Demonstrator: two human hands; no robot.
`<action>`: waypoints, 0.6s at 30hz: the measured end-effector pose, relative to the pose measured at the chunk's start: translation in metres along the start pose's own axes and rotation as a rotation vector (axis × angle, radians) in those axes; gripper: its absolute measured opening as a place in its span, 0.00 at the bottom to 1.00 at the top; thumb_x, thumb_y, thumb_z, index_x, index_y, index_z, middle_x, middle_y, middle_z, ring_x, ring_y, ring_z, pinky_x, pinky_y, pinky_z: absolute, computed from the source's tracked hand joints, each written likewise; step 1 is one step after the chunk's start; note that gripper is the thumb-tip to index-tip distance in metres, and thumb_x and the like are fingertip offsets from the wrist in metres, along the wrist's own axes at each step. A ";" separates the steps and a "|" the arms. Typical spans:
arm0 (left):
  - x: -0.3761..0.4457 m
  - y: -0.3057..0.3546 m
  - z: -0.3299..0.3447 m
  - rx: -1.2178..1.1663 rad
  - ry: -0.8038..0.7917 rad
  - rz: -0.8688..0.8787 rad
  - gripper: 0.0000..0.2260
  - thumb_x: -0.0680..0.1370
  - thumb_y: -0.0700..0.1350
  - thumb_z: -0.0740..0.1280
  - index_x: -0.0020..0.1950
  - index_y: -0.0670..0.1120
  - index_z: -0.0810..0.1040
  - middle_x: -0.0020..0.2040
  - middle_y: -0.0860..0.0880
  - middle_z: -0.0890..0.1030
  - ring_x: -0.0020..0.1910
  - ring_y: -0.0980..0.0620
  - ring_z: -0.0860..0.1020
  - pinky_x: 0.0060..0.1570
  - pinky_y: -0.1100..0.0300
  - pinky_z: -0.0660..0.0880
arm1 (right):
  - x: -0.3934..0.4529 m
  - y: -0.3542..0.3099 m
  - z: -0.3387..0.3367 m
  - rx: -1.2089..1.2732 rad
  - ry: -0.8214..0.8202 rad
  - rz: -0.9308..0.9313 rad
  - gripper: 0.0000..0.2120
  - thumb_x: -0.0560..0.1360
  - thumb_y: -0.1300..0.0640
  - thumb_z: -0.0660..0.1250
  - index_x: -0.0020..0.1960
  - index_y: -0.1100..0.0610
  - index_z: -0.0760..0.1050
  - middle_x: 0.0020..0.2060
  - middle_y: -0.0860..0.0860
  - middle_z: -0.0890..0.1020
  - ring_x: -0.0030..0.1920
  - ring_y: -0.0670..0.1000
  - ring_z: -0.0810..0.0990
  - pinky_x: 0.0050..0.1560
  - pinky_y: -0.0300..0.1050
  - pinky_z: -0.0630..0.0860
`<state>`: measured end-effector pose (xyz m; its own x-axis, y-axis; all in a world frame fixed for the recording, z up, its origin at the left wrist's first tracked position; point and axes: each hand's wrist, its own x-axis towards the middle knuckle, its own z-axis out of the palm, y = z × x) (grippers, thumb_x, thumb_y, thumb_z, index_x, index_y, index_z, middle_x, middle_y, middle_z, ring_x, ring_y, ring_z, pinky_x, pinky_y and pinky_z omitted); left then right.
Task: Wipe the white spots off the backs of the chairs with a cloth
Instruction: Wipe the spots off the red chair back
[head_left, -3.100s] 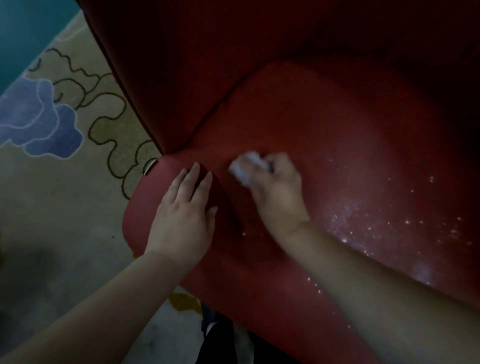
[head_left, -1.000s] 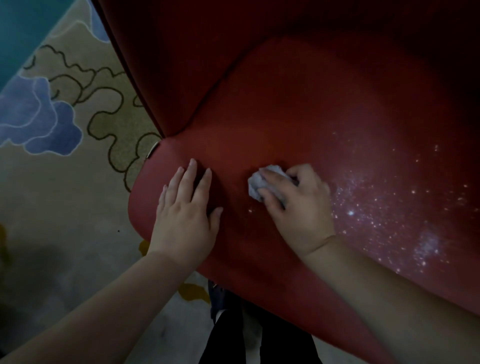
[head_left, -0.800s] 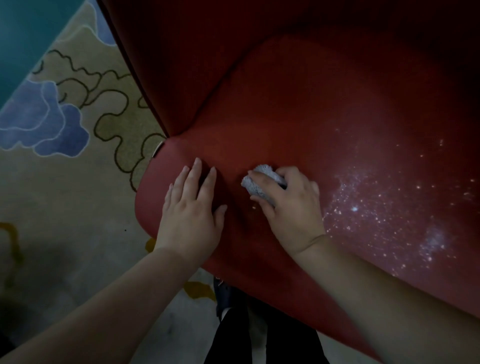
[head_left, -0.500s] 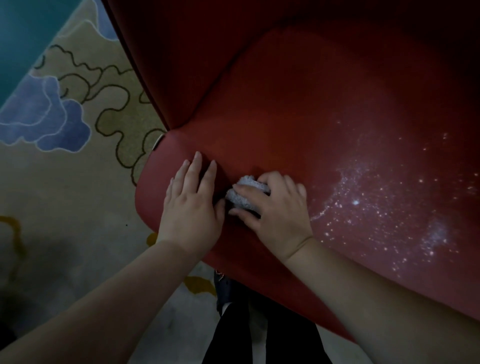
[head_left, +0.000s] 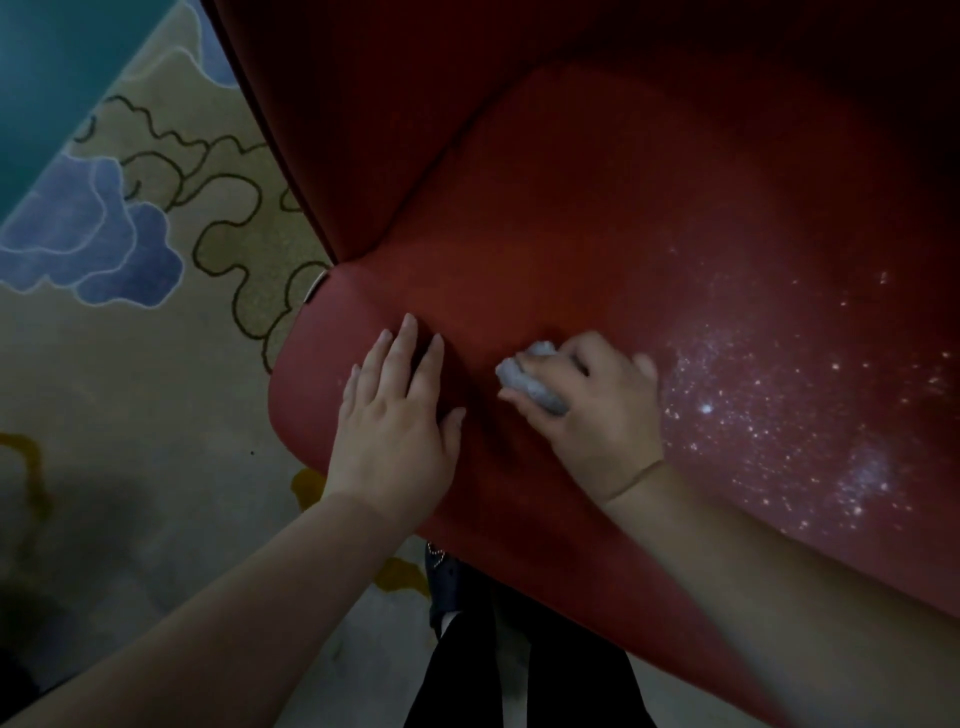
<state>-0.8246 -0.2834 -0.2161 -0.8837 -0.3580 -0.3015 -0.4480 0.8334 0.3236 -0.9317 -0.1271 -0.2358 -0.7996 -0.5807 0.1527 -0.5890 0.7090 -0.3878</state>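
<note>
— Where's the cloth (head_left: 530, 383)?

— Balled up in the right hand (head_left: 597, 410), fingers curled round it, pressed on the red chair back (head_left: 597, 218) near its left edge; it pokes out past the fingertips.

— And the left hand (head_left: 397, 421)?

— Flat, fingers straight, resting by the chair's left corner.

— The white spots (head_left: 779, 415)?

— Scattered right of the wrist; dim light, so possibly more.
</note>
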 end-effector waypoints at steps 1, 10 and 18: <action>0.002 0.002 0.001 -0.005 0.006 -0.003 0.28 0.79 0.54 0.57 0.78 0.48 0.56 0.79 0.47 0.49 0.77 0.48 0.46 0.73 0.48 0.49 | 0.000 0.003 0.000 -0.011 0.005 -0.020 0.16 0.71 0.39 0.65 0.48 0.48 0.82 0.39 0.49 0.77 0.37 0.51 0.78 0.42 0.48 0.65; 0.017 0.019 0.006 -0.022 0.026 0.017 0.27 0.79 0.53 0.56 0.77 0.49 0.56 0.79 0.47 0.49 0.77 0.47 0.47 0.73 0.49 0.47 | -0.011 0.004 0.001 -0.041 0.055 -0.054 0.12 0.70 0.40 0.66 0.43 0.47 0.80 0.38 0.48 0.76 0.35 0.51 0.77 0.41 0.48 0.65; 0.023 0.012 0.003 0.004 0.009 0.074 0.26 0.80 0.51 0.58 0.77 0.50 0.56 0.79 0.48 0.51 0.77 0.47 0.48 0.73 0.46 0.50 | -0.005 0.043 -0.020 -0.067 0.199 0.196 0.11 0.71 0.44 0.69 0.46 0.49 0.81 0.40 0.50 0.77 0.38 0.50 0.77 0.42 0.50 0.69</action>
<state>-0.8496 -0.2802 -0.2222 -0.9156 -0.2987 -0.2691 -0.3806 0.8595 0.3411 -0.9556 -0.0859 -0.2345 -0.9024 -0.3444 0.2591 -0.4219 0.8288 -0.3676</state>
